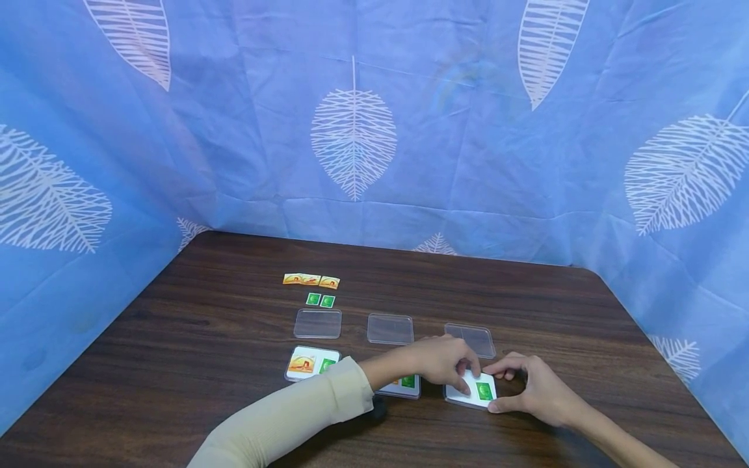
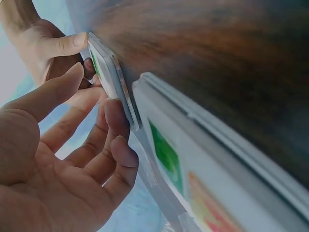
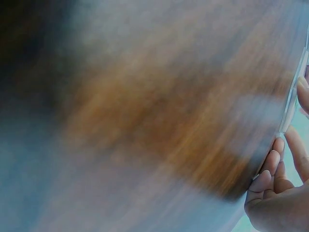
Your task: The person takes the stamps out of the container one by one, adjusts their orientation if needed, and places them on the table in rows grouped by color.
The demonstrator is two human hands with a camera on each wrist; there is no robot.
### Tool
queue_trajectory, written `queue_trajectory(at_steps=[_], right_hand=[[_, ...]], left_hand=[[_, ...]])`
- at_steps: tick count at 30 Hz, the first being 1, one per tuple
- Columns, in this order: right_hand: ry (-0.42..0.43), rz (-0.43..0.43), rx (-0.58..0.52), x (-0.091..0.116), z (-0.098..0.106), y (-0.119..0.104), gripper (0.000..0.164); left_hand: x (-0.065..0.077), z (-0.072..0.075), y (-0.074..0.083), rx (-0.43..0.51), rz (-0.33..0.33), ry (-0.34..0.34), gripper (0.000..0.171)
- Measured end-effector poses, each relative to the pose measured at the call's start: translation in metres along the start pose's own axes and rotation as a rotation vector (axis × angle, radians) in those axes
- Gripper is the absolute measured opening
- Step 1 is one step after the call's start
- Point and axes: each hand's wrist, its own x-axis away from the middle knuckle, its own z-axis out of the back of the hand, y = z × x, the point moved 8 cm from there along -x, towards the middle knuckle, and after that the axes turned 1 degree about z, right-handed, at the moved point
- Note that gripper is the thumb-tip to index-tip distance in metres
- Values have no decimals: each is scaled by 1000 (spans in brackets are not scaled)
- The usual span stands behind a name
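The right hand (image 1: 541, 393) grips the side of a flat, clear case (image 1: 466, 404), with the thumb at the near corner and the first finger at the far corner. This held case sits right between the two hands. In it is a smooth white card (image 1: 471, 383), and a small green sticker (image 1: 484, 390) lies on it, just beside the right thumb. The left hand (image 1: 441, 359) reaches over the card with its fingers loose and softly bent, the thumb apart from the others, and the tips at the card. I cannot tell if a tiny thing is under them. Below the left wrist is the middle case (image 1: 412, 394), partly hidden, with green and orange bits on its white card. Farther left of those fingers, past the cream cloth sleeve (image 1: 292, 406), is the left case (image 1: 289, 372), with an orange sticker (image 1: 302, 363) and a green one. Beyond the fingers, three thin, see-through lids (image 1: 390, 329) with round corners lie in a row. Far to the fingers' left are two loose green squares (image 1: 327, 301) and three orange pieces (image 1: 311, 280). All lie on a dark brown table (image 1: 175, 338) with streaky wood lines.
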Motion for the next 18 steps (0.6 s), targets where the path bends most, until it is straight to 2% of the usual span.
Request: queue_trajectory(at_steps=[12,18], right_hand=[[-17,-23,-21,0,0,1,42],[6,44,-31,1,0,-1,37]], left_hand=[[-8,-2,7,-153,114,-7,21],[-16,-6,14,-212,127,24,16]])
